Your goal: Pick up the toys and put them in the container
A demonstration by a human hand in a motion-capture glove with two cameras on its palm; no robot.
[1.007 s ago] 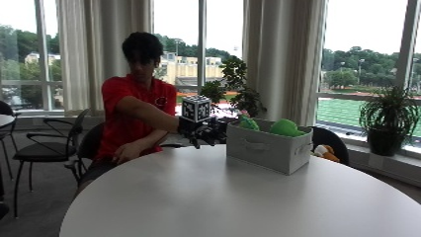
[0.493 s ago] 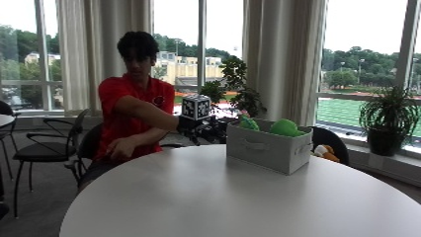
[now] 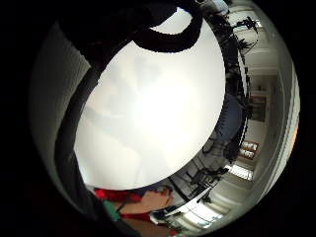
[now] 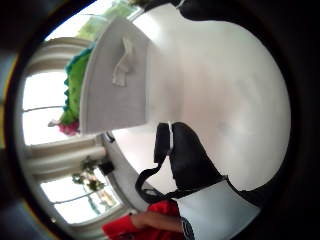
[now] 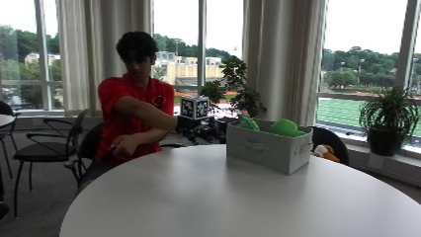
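A grey fabric container stands on the round white table at its far side. Green soft toys poke out of its top, and one green toy shows over its rim in the thumb side palm view. My gloved right hand hovers over the table's far edge just beside the container's end wall, apart from it. Its thumb lies relaxed and holds nothing. The little finger side palm view shows only bare tabletop under the palm.
An orange and white toy lies behind the container, off the table near a dark chair. The person's bare left hand rests at the table's edge. Potted plants stand by the windows, and a chair stands to the side.
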